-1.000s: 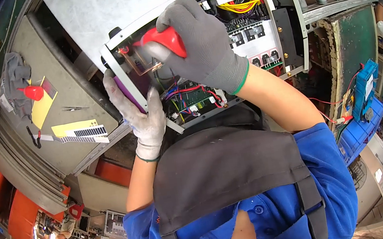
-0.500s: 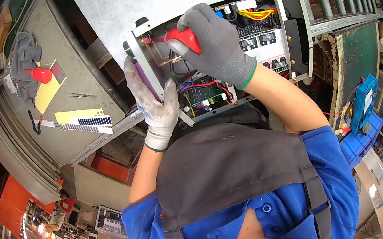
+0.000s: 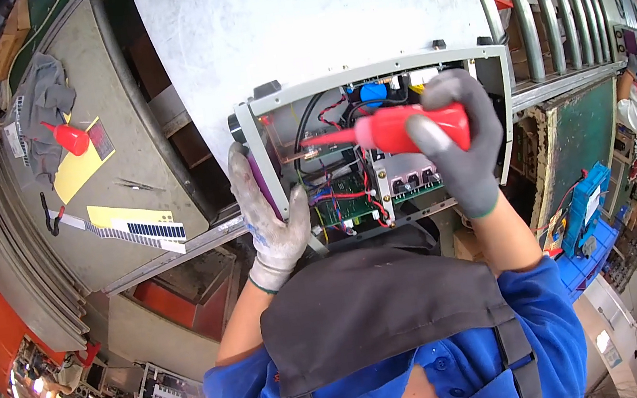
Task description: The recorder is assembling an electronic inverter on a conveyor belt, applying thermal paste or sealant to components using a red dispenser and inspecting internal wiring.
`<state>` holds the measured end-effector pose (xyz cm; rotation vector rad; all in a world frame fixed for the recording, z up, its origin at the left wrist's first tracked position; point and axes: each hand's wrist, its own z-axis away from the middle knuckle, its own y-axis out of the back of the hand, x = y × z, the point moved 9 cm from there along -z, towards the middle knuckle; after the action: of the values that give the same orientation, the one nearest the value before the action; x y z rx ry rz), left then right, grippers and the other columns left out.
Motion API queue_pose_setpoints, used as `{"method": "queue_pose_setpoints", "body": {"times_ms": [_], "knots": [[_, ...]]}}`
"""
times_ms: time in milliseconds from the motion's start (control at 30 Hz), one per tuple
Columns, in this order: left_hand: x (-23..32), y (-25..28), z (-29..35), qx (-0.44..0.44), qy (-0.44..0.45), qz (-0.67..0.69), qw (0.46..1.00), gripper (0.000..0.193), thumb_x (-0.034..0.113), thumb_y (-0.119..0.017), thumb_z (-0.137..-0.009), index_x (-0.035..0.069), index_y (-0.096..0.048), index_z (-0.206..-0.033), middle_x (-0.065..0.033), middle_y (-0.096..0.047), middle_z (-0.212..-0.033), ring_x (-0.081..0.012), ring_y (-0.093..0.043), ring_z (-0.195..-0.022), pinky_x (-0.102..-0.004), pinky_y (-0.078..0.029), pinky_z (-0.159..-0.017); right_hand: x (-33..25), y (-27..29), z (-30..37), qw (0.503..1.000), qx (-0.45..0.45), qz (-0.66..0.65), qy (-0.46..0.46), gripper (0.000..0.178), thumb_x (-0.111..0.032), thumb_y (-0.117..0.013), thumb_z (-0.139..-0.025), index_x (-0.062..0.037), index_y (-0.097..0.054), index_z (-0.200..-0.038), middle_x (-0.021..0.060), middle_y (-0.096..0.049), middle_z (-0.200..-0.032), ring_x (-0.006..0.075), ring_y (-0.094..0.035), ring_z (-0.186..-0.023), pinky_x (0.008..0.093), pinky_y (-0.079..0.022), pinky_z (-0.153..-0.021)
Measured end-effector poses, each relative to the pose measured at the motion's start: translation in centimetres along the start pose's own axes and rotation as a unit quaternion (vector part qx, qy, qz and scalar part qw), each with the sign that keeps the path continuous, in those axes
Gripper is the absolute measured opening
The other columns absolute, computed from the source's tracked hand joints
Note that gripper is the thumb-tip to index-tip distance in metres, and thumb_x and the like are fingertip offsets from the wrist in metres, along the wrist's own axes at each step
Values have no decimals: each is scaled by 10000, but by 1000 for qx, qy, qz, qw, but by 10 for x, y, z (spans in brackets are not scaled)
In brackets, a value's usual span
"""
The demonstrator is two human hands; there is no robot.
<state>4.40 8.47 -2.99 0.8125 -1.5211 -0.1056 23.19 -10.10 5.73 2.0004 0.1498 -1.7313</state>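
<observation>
While the right hand [image 3: 475,165] clutches the red bottle [image 3: 394,131], nozzle [image 3: 329,140] over the open metal case [image 3: 366,72], and the left hand [image 3: 271,238] rests spread against its end, one careless squeeze could dribble onto those wires [image 3: 341,195]!

The bench top [image 3: 318,20] beyond the chassis [image 3: 374,72] leaves passage; the held red bottle [image 3: 397,131] obstructs access inside.
</observation>
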Motion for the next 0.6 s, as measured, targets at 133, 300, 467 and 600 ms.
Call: {"method": "queue_pose_setpoints", "body": {"times_ms": [133, 300, 467, 600], "knots": [[-3, -1, 2, 3, 3, 25, 1000, 959, 23, -632, -760, 54, -141, -1584, -294, -225, -1583, -480, -244, -1467, -544, -219, -1192, 3, 9, 2, 999, -18, 43, -19, 234, -64, -766, -810, -35, -548, -892, 68, -540, -876, 140, -526, -782, 285, -457, -718], [-1, -1, 0, 1, -7, 35, 999, 956, 34, -630, -766, 64, -136, -1584, -310, -216, -1576, -481, -253, -1460, -553, -223, -1186, 6, -10, -3, 997, -49, 63, -7, 263, -101, -794, -803, -32, -550, -872, 76, -541, -860, 155, -538, -757, 297, -464, -692], [0, -1, -2, -26, 23, 5, 999, 970, -51, -591, -786, 86, -77, -1597, -275, -179, -1595, -432, -260, -1472, -528, -281, -1174, -3, -9, -9, 995, -54, 78, -5, 270, -110, -804, -796, -33, -555, -868, 86, -550, -840, 168, -543, -739, 300, -463, -674], [2, -2, -3, -27, 23, 24, 999, 960, -49, -591, -785, 75, -86, -1592, -280, -178, -1594, -434, -244, -1478, -530, -259, -1183, -10, -23, -14, 989, -78, 123, 35, 268, -106, -811, -771, -37, -566, -856, 105, -570, -817, 213, -566, -709, 316, -472, -646]]}}
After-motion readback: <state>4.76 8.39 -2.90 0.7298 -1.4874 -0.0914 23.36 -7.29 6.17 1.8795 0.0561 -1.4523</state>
